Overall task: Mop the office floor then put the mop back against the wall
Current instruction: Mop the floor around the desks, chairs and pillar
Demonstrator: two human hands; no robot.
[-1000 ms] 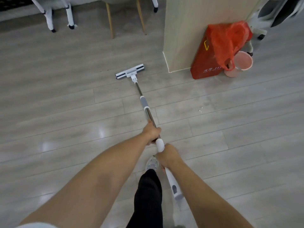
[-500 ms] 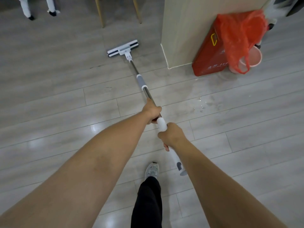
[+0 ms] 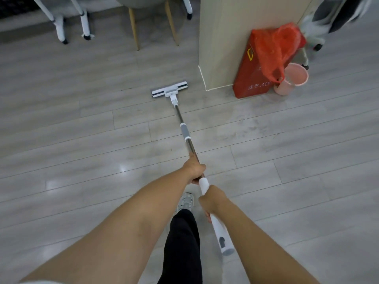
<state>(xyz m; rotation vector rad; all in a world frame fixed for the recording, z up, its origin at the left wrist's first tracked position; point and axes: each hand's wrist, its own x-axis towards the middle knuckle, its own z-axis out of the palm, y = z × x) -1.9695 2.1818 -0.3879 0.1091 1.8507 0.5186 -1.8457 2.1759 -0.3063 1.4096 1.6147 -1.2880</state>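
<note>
Mop (image 3: 186, 138) (head ahead) in both hands

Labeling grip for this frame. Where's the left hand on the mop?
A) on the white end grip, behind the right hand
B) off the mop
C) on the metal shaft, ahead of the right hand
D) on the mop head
C: the left hand wraps the mop on its metal shaft, just ahead of the right hand, which holds the white grip.

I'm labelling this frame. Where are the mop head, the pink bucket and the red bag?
mop head (image 3: 169, 90), head view, middle of the flat plate
pink bucket (image 3: 301, 69), head view, its rim
red bag (image 3: 251, 78), head view, its front face
</note>
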